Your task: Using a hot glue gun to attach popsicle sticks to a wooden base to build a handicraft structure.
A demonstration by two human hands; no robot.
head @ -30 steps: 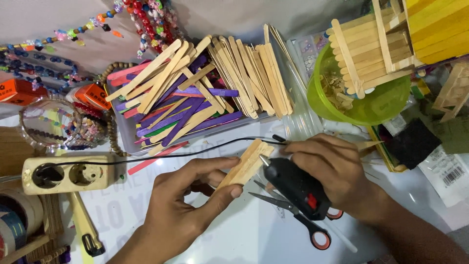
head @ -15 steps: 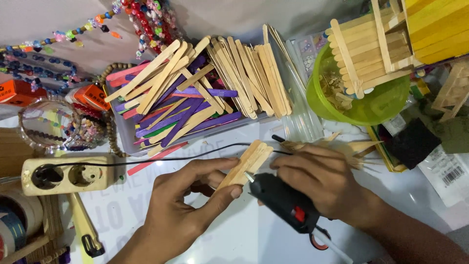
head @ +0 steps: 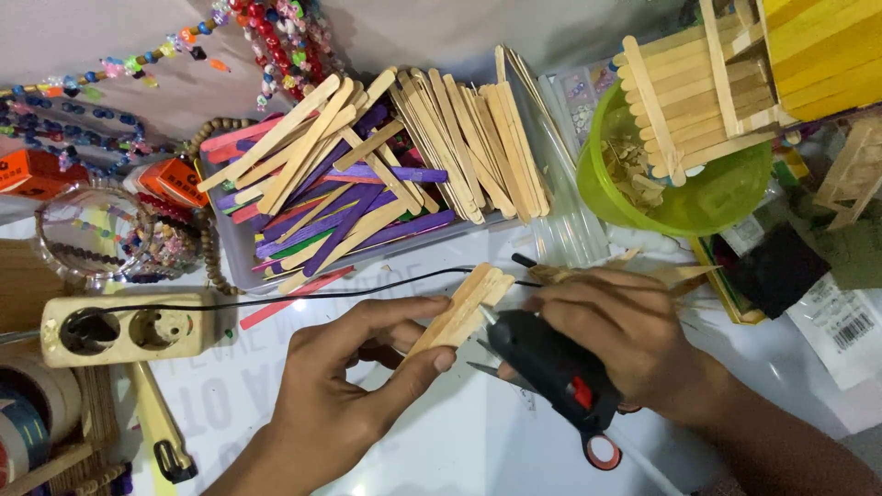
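My left hand [head: 354, 386] pinches a small stack of plain wooden craft sticks [head: 464, 308] between thumb and fingers, tilted up to the right. My right hand [head: 625, 340] grips a black glue gun [head: 551, 367] with a red trigger, its nozzle touching the stack's right edge. Red-handled scissors [head: 597, 450] lie under the gun on the white table [head: 478, 450].
A clear tray [head: 241, 266] holds several plain and coloured craft sticks [head: 386, 174]. A green bowl [head: 717, 197] carries a stick-built frame. A beige power strip [head: 119, 326] with a black cord, tape rolls [head: 28, 427], bead strings [head: 110, 69] and a glass bead jar [head: 87, 230] lie left.
My right hand has swung the glue gun leftward and brought its nozzle against the stick stack. My left hand holds the stack almost still.
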